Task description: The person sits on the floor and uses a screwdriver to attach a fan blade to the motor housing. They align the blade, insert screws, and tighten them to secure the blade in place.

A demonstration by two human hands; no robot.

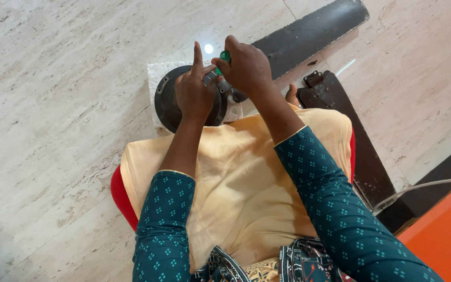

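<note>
two hands meet over what looks like a fan motor (pixel 169 102), a dark round housing lying flat on a pale pad on the marble floor (pixel 53 104), just beyond our knees. our left hand (pixel 194 91) lies spread on top of the motor, index finger lifted straight up, the other fingers pressing down; we judge it is there to steady the housing. our right hand (pixel 246 65) is curled shut around a screwdriver (pixel 224 56), of which only the green handle end shows above the fist; the shaft and tip are hidden, so we cannot tell what they touch. the fist held upright over the motor's far right edge suggests the tool points down into it.

one dark fan blade (pixel 309 31) runs from the motor toward the far right. another blade (pixel 351 141), with a metal bracket at its far end, lies on the floor to the right, near our leg. a cream cloth (pixel 241 177) covers our lap, red showing at its edges. a white cable (pixel 424 186) crosses the near right, beside an orange surface (pixel 444 235). no labels or packages are legible.
</note>
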